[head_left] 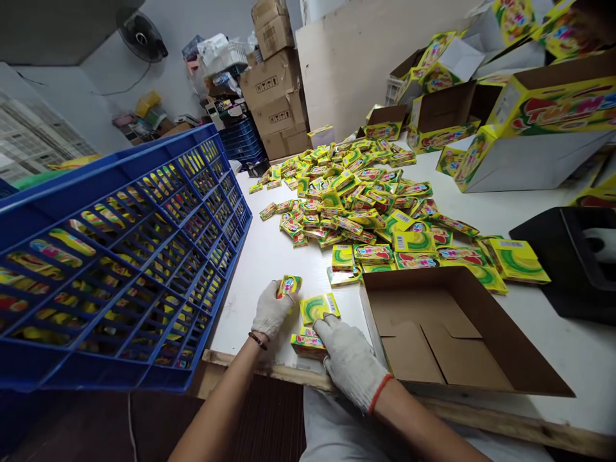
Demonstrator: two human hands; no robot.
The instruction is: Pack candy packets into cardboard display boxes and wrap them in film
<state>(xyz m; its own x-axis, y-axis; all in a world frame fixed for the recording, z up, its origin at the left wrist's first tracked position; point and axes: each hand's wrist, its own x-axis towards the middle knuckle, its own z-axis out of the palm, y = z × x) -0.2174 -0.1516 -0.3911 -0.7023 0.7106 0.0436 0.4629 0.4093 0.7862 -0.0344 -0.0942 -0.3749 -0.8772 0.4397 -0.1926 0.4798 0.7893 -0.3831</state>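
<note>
Both my hands wear white knit gloves at the near edge of a white table [269,256]. My left hand [270,312] is closed around a small yellow-green packet [289,284]. My right hand [349,359] rests on a small stack of the same packets [308,343], its fingers curled over the top one [319,307]. Just right of my right hand lies an open brown cardboard box [447,333], with nothing inside. A large heap of the yellow packets [356,199] covers the middle of the table.
A blue plastic crate [120,256] filled with packets stands tilted at the left. Yellow printed cartons [529,128] are stacked at the far right, a black tray [568,263] at the right edge. Brown cardboard boxes [276,96] and clutter stand behind.
</note>
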